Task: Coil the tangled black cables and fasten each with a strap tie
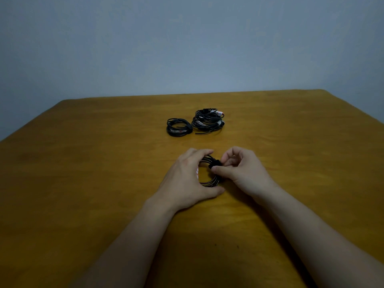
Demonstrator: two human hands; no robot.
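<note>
A coiled black cable [209, 181] lies on the wooden table [104, 163] between my hands. My left hand [187, 179] curls around the coil's left side, thumb below and fingers over the top. My right hand [239, 169] pinches the black strap tie [216, 163] wrapped round the coil's right side. A white and red label shows under my left palm. Farther back sit a single tied coil [178, 127] and a stack of tied coils [208, 121] with white labels.
The table's far edge runs along a plain grey-blue wall [187, 48]. Bare wood stretches to the left and right of my hands and between them and the finished coils.
</note>
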